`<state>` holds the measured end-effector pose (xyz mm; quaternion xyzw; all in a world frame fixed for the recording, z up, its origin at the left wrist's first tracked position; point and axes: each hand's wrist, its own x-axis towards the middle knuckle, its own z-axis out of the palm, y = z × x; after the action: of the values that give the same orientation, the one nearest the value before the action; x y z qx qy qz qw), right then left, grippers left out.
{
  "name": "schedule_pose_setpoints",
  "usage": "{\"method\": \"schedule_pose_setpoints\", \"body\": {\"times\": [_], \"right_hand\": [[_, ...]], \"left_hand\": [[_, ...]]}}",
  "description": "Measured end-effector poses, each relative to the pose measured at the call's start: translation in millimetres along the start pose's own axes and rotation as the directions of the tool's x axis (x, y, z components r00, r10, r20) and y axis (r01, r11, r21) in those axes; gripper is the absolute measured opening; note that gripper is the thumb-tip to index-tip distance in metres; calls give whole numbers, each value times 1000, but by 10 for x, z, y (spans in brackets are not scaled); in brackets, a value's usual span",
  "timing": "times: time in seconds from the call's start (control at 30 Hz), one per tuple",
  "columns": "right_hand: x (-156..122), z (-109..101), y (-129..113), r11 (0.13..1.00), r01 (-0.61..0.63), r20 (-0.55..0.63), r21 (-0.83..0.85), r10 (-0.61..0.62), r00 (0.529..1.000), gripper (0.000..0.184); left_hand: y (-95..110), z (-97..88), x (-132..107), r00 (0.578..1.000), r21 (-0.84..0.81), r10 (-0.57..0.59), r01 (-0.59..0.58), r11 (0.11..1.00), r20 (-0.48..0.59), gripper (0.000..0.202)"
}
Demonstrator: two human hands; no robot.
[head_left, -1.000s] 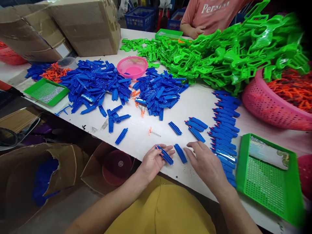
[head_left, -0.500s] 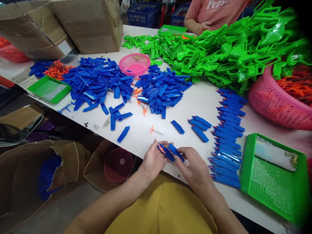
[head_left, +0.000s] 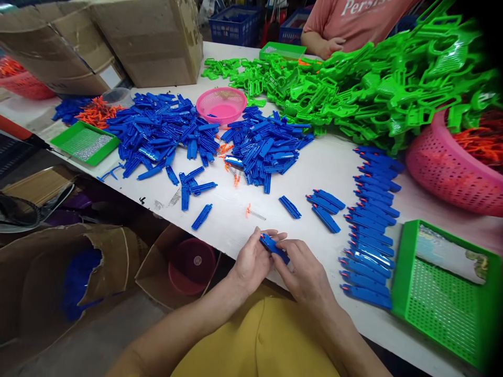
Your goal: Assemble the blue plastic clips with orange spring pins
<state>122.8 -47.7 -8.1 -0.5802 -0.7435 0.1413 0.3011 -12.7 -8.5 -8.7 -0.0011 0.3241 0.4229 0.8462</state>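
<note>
Over the table's front edge, my left hand (head_left: 251, 264) holds a narrow blue plastic casing (head_left: 274, 247) with a bit of orange at its far end. My right hand (head_left: 301, 267) grips the same casing from the right, thumb and fingers on its near part. The two halves lie face to face, so the inside is hidden. Just beyond my hands an orange piece with a thin metal spring (head_left: 255, 212) lies on the white table. A single blue half (head_left: 290, 207) and several blue casings (head_left: 325, 209) rest to the right of it.
Blue halves are heaped mid-table (head_left: 165, 136). A row of blue casings (head_left: 371, 230) runs beside a green tray (head_left: 444, 335). Green toy gun shells (head_left: 334, 89) fill the back right, near a pink basket (head_left: 444, 173). Another person's hand (head_left: 332, 48) is across the table.
My right hand has brought the second blue half over onto the one in my left hand. The orange piece and spring inside are now covered. The view has shifted slightly.
</note>
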Motion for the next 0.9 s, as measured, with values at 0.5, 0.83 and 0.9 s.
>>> {"method": "schedule_pose_setpoints", "body": {"times": [0.5, 0.83, 0.9], "right_hand": [[-6, -129, 49, 833, -416, 248, 365, 343, 906, 30], [76, -405, 150, 827, -408, 315, 387, 297, 901, 27], [82, -417, 152, 834, -387, 313, 393, 274, 909, 27]], "left_hand": [[-45, 102, -133, 968, 201, 179, -213, 956, 176, 27], [83, 21, -199, 938, 601, 284, -345, 721, 197, 26], [85, 10, -209, 934, 619, 304, -353, 702, 188, 25]]}}
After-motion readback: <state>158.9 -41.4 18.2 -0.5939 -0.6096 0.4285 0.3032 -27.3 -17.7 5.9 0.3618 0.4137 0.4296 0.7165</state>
